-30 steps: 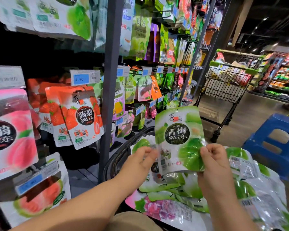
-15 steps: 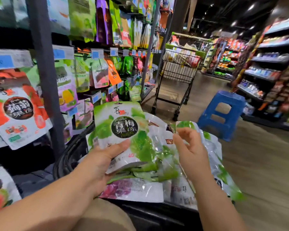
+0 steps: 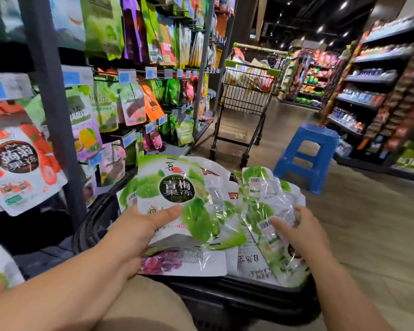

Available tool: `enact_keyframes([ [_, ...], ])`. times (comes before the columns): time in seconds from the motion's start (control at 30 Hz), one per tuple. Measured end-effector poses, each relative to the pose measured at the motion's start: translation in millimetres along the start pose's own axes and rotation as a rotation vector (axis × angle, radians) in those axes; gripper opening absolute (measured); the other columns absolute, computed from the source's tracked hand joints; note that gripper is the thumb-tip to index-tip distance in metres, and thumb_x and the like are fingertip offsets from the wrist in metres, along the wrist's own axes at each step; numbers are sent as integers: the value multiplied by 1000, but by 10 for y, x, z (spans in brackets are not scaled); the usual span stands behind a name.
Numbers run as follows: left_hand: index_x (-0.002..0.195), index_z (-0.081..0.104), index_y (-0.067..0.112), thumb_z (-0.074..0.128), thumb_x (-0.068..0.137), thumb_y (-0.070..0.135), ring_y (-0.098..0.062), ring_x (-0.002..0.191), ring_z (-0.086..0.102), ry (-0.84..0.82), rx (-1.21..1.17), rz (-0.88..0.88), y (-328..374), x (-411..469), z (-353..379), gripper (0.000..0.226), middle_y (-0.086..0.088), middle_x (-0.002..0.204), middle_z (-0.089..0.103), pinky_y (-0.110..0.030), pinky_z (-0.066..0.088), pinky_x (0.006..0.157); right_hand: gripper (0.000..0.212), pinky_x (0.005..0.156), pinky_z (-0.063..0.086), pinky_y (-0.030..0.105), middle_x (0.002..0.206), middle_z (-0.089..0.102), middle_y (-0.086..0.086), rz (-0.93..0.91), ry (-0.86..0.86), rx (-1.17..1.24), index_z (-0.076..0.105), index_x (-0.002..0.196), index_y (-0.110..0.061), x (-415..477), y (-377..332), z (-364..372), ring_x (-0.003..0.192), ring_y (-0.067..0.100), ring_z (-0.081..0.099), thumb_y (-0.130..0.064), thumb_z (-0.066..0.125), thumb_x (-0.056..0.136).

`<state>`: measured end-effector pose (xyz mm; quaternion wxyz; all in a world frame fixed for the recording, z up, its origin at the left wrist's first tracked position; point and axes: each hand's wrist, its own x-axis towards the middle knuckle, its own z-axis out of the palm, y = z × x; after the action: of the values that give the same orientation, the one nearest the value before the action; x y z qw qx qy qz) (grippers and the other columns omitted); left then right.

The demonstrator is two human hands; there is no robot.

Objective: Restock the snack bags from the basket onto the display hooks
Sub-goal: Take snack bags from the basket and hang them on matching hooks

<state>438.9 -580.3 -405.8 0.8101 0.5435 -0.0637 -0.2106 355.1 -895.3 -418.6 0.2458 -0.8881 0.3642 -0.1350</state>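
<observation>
Head view, seated low beside the rack. Black basket (image 3: 237, 297) by the knees, heaped with snack bags.

Risks from here:
- The green plum jelly bag (image 3: 175, 189) is held low, by its bottom part only. Its top stands free and leans toward the shelving. A slack grip would let it fold over or slide back onto the pile.
- Bags in the basket are glossy and overlapped. Pulling one out could drag its neighbours over the rim, most likely on the far right, where they already hang past it.
- The display hooks (image 3: 153, 72) are crowded with hanging packs and price tags, so threading a hang-hole may knock one loose.

Thing against fingers:
- Left hand (image 3: 134, 235) grips the green plum jelly bag. The thumb (image 3: 170, 211) lies flat across its lower front. The other fingers are curled beneath, out of sight. The bag is raised just above the pile, over a purple grape bag (image 3: 182, 261).
- Right hand (image 3: 304, 235) is down on a clear-backed green bag (image 3: 268, 206) lying in the basket. Its thumb rests on the film near a barcode, and a loosely bent fingertip sits at the bag's right edge. Motion blur here: I cannot tell whether it pinches or only touches.
</observation>
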Motion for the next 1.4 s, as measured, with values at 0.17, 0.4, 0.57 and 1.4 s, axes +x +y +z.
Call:
enact_keyframes([
  [0.17, 117, 67, 11, 84, 52, 17, -34, 96, 72, 77, 8, 74, 6, 11, -29, 67, -13, 103, 75, -56, 50, 98, 45, 69, 46, 36, 96, 65, 3, 5, -45, 99, 61, 97, -13, 63, -150, -68, 82, 19, 59, -54, 72, 82],
  [0.4, 114, 70, 19, 90, 60, 18, -33, 102, 71, 187, -22, 216, -7, 36, -79, 57, -9, 109, 75, -59, 48, 98, 37, 61, 42, 44, 68, 51, 8, -53, 106, 440, 48, 71, -11, 254, -220, -58, 64, 25, 48, -36, 65, 92],
  [0.57, 116, 67, 25, 86, 53, 40, -39, 108, 67, 254, -49, 291, 22, 49, -107, 68, -6, 113, 73, -77, 32, 99, 33, 71, 50, 45, 82, 61, 16, -11, 187, 604, 56, 82, -14, 450, -555, -40, 74, 31, 58, -46, 62, 85],
  [1.4, 111, 68, 32, 84, 76, 22, -21, 105, 69, 335, 34, 257, -89, 173, -212, 39, 8, 106, 75, -56, 52, 92, 29, 68, 42, 26, 105, 52, 9, 440, 126, 1324, 46, 126, -4, 358, -1461, 695, 79, 20, 51, -8, 48, 98],
])
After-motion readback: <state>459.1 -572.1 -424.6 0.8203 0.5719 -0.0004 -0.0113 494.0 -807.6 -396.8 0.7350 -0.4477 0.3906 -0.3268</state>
